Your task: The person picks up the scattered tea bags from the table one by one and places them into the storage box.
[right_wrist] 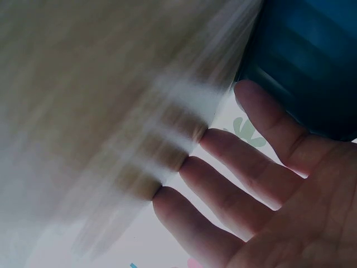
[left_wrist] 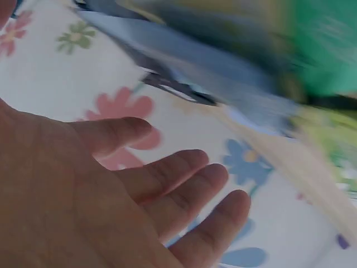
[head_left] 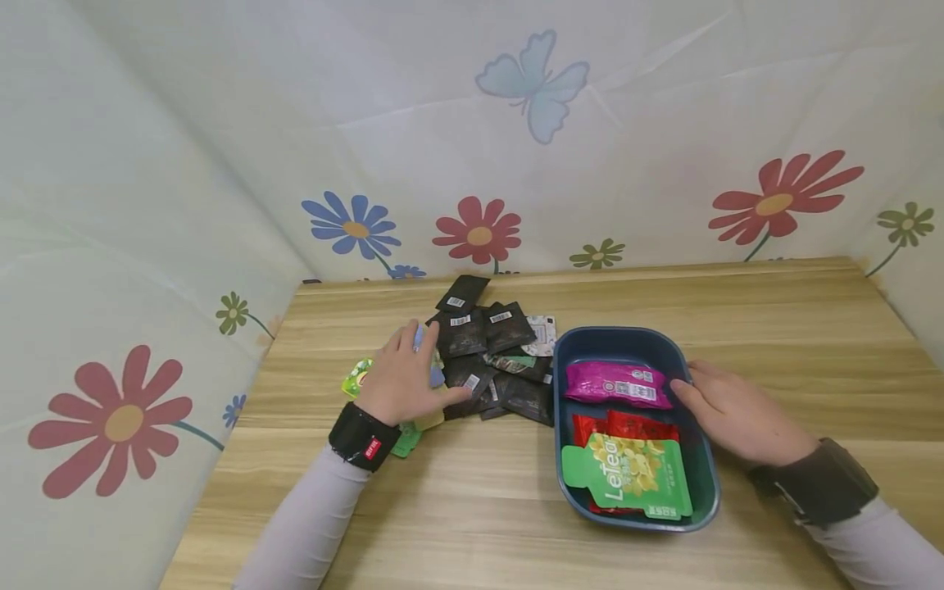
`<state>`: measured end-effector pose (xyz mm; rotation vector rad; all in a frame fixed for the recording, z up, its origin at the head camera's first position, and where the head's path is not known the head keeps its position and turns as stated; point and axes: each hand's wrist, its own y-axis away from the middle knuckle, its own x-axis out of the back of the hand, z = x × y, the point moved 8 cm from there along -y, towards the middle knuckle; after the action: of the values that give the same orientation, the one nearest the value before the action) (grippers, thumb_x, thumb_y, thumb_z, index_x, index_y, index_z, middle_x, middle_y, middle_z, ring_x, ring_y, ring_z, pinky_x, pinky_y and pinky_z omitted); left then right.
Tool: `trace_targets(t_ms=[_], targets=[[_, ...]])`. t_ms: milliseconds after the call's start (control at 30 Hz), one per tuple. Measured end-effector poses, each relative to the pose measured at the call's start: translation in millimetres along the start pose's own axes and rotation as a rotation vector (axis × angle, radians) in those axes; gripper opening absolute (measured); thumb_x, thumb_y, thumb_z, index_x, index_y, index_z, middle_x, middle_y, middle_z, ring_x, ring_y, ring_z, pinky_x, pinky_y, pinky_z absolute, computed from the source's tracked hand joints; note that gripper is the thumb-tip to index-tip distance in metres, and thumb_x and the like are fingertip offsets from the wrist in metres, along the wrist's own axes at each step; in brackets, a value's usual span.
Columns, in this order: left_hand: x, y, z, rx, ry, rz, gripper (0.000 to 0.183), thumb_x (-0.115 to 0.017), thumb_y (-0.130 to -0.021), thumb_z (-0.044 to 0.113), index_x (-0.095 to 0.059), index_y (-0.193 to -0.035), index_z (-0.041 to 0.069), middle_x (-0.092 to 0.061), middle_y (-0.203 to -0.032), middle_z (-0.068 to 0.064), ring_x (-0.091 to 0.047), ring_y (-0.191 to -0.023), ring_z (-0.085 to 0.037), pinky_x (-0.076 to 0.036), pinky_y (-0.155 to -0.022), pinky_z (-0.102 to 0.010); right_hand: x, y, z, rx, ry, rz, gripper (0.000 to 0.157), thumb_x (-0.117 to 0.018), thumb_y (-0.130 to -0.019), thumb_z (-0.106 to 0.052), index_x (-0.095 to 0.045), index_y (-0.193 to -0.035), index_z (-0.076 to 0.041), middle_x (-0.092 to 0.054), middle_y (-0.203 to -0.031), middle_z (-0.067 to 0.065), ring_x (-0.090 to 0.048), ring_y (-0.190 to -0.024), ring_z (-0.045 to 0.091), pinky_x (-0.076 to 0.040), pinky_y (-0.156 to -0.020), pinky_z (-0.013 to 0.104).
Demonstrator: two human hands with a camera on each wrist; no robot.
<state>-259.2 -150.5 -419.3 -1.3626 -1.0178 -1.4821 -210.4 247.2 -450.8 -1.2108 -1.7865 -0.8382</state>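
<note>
My left hand (head_left: 401, 377) hovers with fingers spread over a small group of colourful sachets at the left. Around it show a green-and-yellow sachet (head_left: 356, 378), a blue one (head_left: 436, 375) and a green one (head_left: 406, 442); the palm hides the rest. In the left wrist view nothing lies in the palm (left_wrist: 83, 195). My right hand (head_left: 745, 418) is beside a dark blue bin (head_left: 619, 344), thumb at its rim. The right wrist view shows its other fingers (right_wrist: 189, 218) extended, tips at the tabletop. Inside the bin lie a magenta packet (head_left: 618, 383), red packets (head_left: 642, 424) and a green LeTea sachet (head_left: 645, 475).
Several black sachets (head_left: 509, 328) are heaped between the left hand and the bin, with a white patterned sachet (head_left: 544, 334) at the heap's back right. Behind the wooden table (head_left: 472, 508) hangs a white curtain (head_left: 413, 147) printed with flowers and a butterfly.
</note>
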Motion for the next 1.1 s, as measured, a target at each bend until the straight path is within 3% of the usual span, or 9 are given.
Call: trace_targets(t_ms=[133, 267, 500, 833, 1100], targets=[[-8.9, 0.8, -23.8, 0.088, 0.014, -0.011, 0.119, -0.062, -0.077, 0.085, -0.034, -0.160, 0.004, -0.042, -0.155, -0.031, -0.048, -0.140, -0.050, -0.049, -0.107, -0.060, 0.4, 0, 0, 0.008, 0.002, 0.005, 0.061, -0.039, -0.111, -0.040, -0.052, -0.144, 0.010, -0.060, -0.139, 0.032, -0.058, -0.128, 0.052, -0.047, -0.102, 0.069], [-15.3, 1.1, -34.2, 0.139, 0.024, -0.022, 0.120, -0.062, -0.076, 0.086, -0.037, -0.157, 0.001, -0.050, -0.143, -0.031, -0.055, -0.128, -0.047, -0.054, -0.099, -0.058, -0.4, 1, 1, -0.007, 0.014, -0.003, 0.065, -0.038, -0.111, -0.042, -0.051, -0.144, 0.013, -0.057, -0.142, 0.035, -0.054, -0.131, 0.055, -0.045, -0.104, 0.070], [-18.2, -0.9, -36.2, 0.144, 0.028, -0.014, 0.117, -0.062, -0.076, 0.086, -0.044, -0.151, -0.001, -0.056, -0.128, -0.028, -0.059, -0.111, -0.040, -0.056, -0.092, -0.054, -1.0, 2, 2, -0.024, 0.014, -0.015, 0.067, -0.038, -0.111, -0.045, -0.050, -0.145, 0.012, -0.056, -0.142, 0.035, -0.054, -0.131, 0.055, -0.045, -0.103, 0.071], [-24.9, -5.8, -41.9, 0.150, 0.022, -0.010, 0.120, -0.062, -0.072, 0.089, -0.044, -0.152, 0.001, -0.054, -0.120, -0.024, -0.055, -0.105, -0.036, -0.056, -0.085, -0.049, 0.2, 2, 1, -0.003, 0.001, 0.004, 0.063, -0.038, -0.111, -0.042, -0.052, -0.144, 0.010, -0.061, -0.138, 0.031, -0.059, -0.128, 0.052, -0.048, -0.101, 0.069], [-20.3, -6.6, -41.8, 0.134, 0.044, 0.007, 0.122, -0.065, -0.070, 0.088, -0.043, -0.153, 0.002, -0.051, -0.115, -0.021, -0.051, -0.100, -0.033, -0.051, -0.080, -0.045, 0.4, 3, 1, -0.005, 0.000, 0.006, 0.064, -0.038, -0.111, -0.043, -0.053, -0.144, 0.009, -0.062, -0.137, 0.030, -0.059, -0.127, 0.051, -0.048, -0.101, 0.069]])
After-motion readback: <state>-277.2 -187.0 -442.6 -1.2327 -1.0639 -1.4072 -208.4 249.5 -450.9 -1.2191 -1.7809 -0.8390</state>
